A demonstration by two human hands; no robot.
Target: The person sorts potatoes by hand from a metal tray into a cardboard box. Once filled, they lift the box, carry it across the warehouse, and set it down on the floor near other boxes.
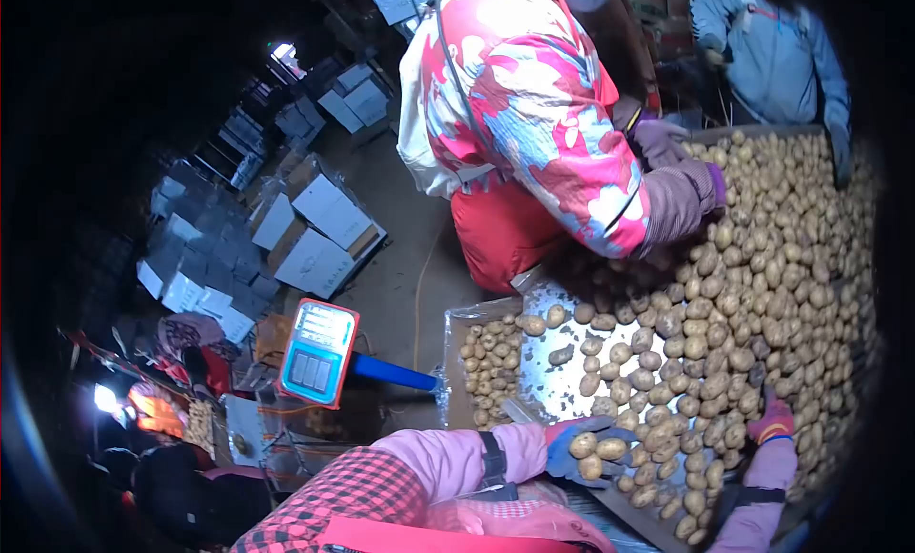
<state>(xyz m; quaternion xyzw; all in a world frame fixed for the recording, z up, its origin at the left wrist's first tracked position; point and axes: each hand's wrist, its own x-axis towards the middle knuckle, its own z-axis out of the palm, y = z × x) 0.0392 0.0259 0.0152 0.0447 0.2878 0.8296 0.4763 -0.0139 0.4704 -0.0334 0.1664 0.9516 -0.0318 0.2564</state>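
My left hand (564, 452), in a blue-grey glove, is cupped around potatoes (610, 449); three of them show above its fingers. It hovers at the near edge of a metal sorting table (545, 370) heaped with potatoes. My right hand (773, 422) wears a pinkish-red glove with a striped cuff and reaches into the potato heap (734, 296). Its fingertips are lost among the potatoes, so whether they grip one cannot be made out. Left of the table stands a plastic-lined box (456, 362) partly filled with smaller potatoes.
A person in a flowered jacket (562, 124) leans over the table opposite, gloved hands at the potatoes. Another person in a blue jacket (772, 58) stands at the far end. A scale display (321, 351) on a blue post and stacked cartons (324, 234) are at left.
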